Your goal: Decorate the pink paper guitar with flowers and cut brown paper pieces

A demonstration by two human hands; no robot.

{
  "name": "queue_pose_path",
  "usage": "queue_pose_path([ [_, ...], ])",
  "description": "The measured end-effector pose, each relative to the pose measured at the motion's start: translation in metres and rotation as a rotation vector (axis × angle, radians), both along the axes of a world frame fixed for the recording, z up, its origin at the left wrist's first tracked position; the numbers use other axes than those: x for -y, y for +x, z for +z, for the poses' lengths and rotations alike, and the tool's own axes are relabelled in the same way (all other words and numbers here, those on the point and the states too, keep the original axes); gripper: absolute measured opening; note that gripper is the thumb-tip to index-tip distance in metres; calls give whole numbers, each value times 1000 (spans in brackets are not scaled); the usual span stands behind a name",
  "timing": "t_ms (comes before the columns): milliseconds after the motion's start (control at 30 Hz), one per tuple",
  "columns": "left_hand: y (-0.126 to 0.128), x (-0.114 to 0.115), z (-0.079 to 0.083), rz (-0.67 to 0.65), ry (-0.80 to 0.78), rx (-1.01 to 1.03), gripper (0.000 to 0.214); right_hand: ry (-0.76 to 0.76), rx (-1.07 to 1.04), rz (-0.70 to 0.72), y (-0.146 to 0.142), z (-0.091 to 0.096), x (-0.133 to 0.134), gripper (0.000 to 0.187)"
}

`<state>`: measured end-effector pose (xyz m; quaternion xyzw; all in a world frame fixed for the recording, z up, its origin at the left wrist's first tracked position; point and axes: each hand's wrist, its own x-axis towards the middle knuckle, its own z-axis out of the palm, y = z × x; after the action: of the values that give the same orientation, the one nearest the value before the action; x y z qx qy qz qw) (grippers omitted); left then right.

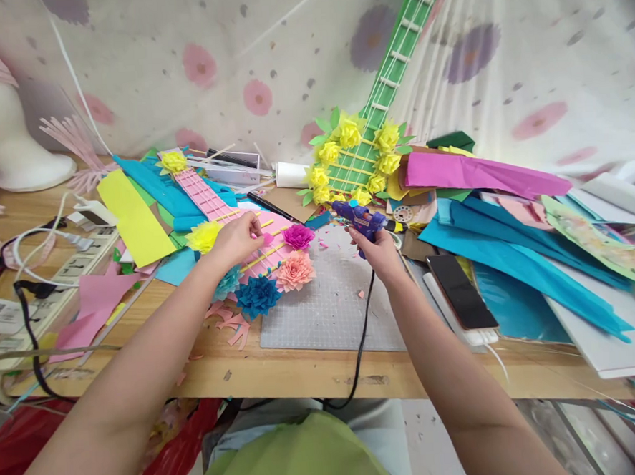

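Observation:
My right hand [376, 248] is wrapped round the handle of a dark blue glue gun [364, 222], its nozzle pointing left above the cutting mat. A black cord runs down from it over the table edge. My left hand [241, 238] is closed in a pinch over the body of a pink paper guitar [270, 258]. A small pink bit shows by its fingertips; whether it is held I cannot tell. Around the guitar body sit a yellow flower [203, 237], a magenta flower [298, 236], a peach flower [294, 270], a blue flower [257, 296] and a teal flower [227, 282].
Behind stands a green guitar [356, 160] with yellow paper flowers. The grey cutting mat [323, 323] carries pink scraps. Right lie a phone [461, 291] and blue crepe paper [517, 247]; left, a power strip [57, 296], cables and yellow paper [135, 216].

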<state>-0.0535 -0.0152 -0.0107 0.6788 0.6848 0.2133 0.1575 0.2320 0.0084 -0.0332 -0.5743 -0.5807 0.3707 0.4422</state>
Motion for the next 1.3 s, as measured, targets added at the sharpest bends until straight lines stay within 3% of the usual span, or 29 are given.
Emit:
queue_pose_path([
  [267, -3, 7, 2, 45, 36, 17, 16, 4, 0, 185, -18, 23, 12, 43],
  [500, 16, 13, -2, 149, 107, 474, 31, 45, 210, 407, -33, 35, 19, 44],
  [733, 35, 13, -19, 246, 34, 742, 41, 37, 316, 373, -38, 24, 19, 44],
  [1033, 34, 11, -26, 279, 172, 796, 43, 40, 400, 393, -34, 24, 20, 45],
  [1300, 35, 11, -25, 267, 185, 765, 41, 32, 382, 391, -36, 26, 21, 42],
])
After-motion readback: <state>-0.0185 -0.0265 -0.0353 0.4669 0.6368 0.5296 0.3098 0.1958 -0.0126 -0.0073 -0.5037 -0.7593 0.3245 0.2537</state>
